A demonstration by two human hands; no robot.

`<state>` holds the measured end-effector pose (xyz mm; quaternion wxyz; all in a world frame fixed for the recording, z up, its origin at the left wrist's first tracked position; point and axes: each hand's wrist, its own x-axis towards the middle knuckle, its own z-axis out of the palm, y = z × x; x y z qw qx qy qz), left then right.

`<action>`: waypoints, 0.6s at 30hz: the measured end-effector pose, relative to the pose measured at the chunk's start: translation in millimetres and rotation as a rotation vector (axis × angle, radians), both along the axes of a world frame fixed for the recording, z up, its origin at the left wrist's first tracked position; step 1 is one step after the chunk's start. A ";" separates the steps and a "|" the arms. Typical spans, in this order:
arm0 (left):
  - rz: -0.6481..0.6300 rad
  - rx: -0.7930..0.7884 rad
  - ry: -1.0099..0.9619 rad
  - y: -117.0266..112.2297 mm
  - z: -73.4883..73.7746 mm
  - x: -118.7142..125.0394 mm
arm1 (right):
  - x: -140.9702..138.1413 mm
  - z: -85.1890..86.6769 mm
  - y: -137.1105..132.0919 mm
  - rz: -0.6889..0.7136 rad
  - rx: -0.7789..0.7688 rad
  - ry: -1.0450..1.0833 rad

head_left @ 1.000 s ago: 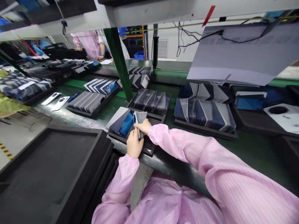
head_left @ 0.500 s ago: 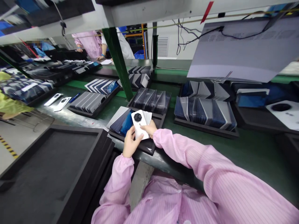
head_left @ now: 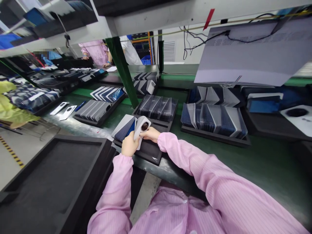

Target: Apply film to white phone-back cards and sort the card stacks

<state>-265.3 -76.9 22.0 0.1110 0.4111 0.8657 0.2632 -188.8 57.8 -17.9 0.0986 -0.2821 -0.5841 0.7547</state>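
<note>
Here the left hand [head_left: 129, 146] and the right hand [head_left: 151, 134] meet over a shallow black foam tray [head_left: 149, 152] that sits at the near edge of the green conveyor belt [head_left: 263, 156]. Both hands hold a white phone back cover with a round black camera opening [head_left: 142, 125], tilted up on its edge above the tray's middle. The left fingers are wrapped around its lower part from the left, and the right fingers are closed on its right edge, so both hands are clamped on the cover. Just to the left of it, a row of grey and blue back covers [head_left: 124, 127] leans in the far left corner of the same tray. Beyond, toward the belt's far side, stands a second black tray of dark overlapping covers [head_left: 158, 109]. To the right lies a wider black tray of blue-grey covers [head_left: 214, 118]. Beside the belt, at the lower left, rests a large black foam tray [head_left: 48, 182].
</note>
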 end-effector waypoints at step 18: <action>0.217 0.295 0.360 -10.6 -51.3 26.9 | -12.8 -3.0 52.8 0.158 0.671 0.148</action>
